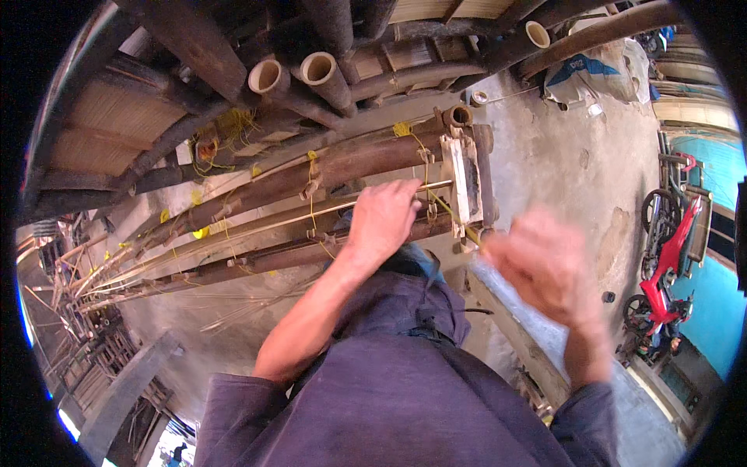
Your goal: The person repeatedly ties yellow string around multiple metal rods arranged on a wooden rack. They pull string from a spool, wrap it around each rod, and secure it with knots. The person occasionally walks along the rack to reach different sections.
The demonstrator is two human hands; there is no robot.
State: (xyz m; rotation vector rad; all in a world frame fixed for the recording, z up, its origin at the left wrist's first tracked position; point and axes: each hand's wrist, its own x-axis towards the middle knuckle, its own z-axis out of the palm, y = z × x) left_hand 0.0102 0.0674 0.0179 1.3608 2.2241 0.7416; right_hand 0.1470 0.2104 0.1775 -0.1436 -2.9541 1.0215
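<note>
Two bare hands work over a frame of dark brown bamboo poles [311, 175] tied with thin yellow string [313, 204]. Our left hand [383, 216] lies near the picture's centre, fingers curled down onto a thin pale bamboo strip [311, 215] that runs off toward nine o'clock. Our right hand [547, 265], at four o'clock of the left, is blurred; we cannot tell whether its fingers grip anything. A pale wooden block [467, 183] sits at two o'clock of the left hand. A red motorbike [669, 272] stands at three o'clock, well apart.
</note>
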